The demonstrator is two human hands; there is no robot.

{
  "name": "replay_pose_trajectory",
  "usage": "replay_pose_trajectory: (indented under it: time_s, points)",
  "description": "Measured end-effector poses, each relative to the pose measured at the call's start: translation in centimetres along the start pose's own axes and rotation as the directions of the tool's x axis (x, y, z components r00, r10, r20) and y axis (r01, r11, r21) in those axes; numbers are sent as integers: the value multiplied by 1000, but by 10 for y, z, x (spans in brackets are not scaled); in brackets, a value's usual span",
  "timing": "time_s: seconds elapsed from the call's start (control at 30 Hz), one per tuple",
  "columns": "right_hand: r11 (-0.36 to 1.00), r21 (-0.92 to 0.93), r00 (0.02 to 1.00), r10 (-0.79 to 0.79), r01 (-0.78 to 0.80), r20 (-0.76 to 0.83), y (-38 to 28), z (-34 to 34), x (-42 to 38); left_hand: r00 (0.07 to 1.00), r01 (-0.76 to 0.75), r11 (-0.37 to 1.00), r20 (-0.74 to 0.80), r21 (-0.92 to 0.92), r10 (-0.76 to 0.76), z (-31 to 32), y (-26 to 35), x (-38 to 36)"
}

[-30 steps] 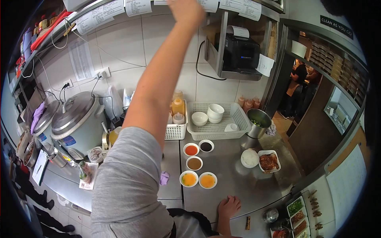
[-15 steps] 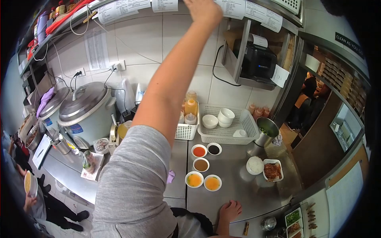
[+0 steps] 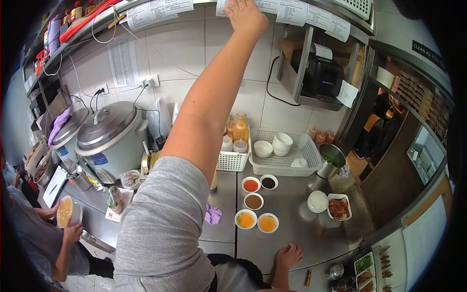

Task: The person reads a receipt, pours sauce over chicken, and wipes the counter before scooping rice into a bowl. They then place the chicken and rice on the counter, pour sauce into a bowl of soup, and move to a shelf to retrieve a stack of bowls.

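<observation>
Overhead, in the head view, the person's left hand (image 3: 247, 18) is at the order slips (image 3: 222, 9) hanging along the rail (image 3: 361, 33), its fingers over one slip; whether they pinch it I cannot tell. Half a second ago that stretch hung nearly edge to edge; now a gap shows left of that slip. The right hand (image 3: 290, 255) lies by the near edge of the worktop (image 3: 301, 228), loosely curled, with nothing visible in its grip. Five small bowls (image 3: 253, 201) keep their places mid-worktop; rice (image 3: 317, 201) sits toward the right edge. At far left, a co-worker (image 3: 51, 238) has come further into view, carrying a bowl (image 3: 64, 211).
</observation>
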State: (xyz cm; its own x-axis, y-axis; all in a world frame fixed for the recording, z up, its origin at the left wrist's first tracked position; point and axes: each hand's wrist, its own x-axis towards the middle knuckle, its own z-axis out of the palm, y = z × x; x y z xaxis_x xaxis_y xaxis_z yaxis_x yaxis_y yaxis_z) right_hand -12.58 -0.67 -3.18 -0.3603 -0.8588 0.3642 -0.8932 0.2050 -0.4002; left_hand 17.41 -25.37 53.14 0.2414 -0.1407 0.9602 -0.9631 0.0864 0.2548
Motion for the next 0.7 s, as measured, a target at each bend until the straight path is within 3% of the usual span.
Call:
replay_pose_trajectory:
  time_s: [0.03,0.13,0.23,0.33,0.47,0.57,0.67,0.7]
  points:
    - [1000,-2,1000,1,-1,6,0,0,0,1000,-6,1000,24,-9,6,-5,0,0]
    - [1000,-17,1000,-3,3,6,-1,-1,0,989,-74,995,-132,-73,64,-11,-19,3]
    - [999,0,998,-46,46,-42,0,1,-1,984,30,994,-177,105,-11,-34,-50,15]
    - [999,-25,999,-34,33,-21,1,2,-1,983,135,981,-141,139,-115,-53,-76,20]
    - [999,-30,1000,-28,27,-4,1,2,-1,989,143,953,-78,268,-127,-50,-91,19]
    - [997,-59,997,-55,52,-53,1,4,-1,988,123,981,-108,148,-107,-39,-79,16]
    - [996,-63,996,-60,55,-67,1,4,-2,999,26,986,-26,167,-22,-52,-53,9]
    - [997,-63,996,-53,49,-65,0,4,-2,993,-3,990,120,143,-15,-66,-42,5]
